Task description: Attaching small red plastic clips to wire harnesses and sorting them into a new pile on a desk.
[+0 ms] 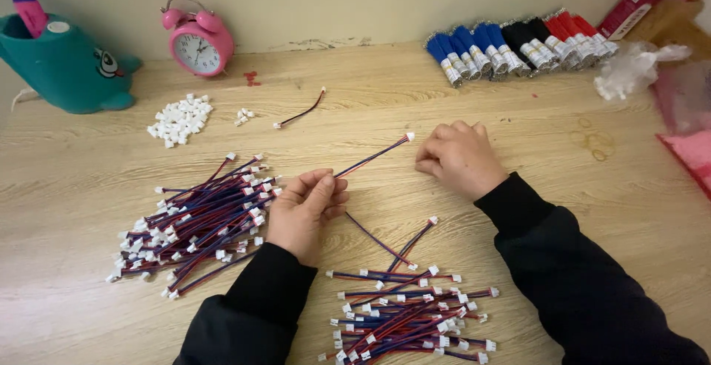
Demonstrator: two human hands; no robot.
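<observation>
At two o'clock on the wooden counter (pixel 444 91), a red rectangular carton (pixel 631 7) with a white end leans against brown packaging near the wall, and just below it sits a crumpled clear plastic bag (pixel 633 68); a pink bag (pixel 689 124) lies at three o'clock at the frame's edge. Beside the carton, at one o'clock, stand bundled wires (pixel 518 45) in three colour groups: blue, black, red. At ten o'clock a pink twin-bell alarm clock (pixel 198 39) stands by the wall, with a teal whale-shaped holder (pixel 67 65) further left. One small heap of loose white connectors (pixel 179 119) lies below the clock, a few more connectors (pixel 243 116) beside it, and one single short wire (pixel 300 115) at twelve o'clock. Two piles of red-and-blue wires with white plugs lie near the person: the left pile (pixel 196 224) at eight o'clock, the near pile (pixel 407 313) at six. The left hand (pixel 305 213) pinches one wire lead (pixel 374 155) at centre, its plug pointing toward the right hand (pixel 459 157), which rests curled shut on the counter, holding nothing visible.
</observation>
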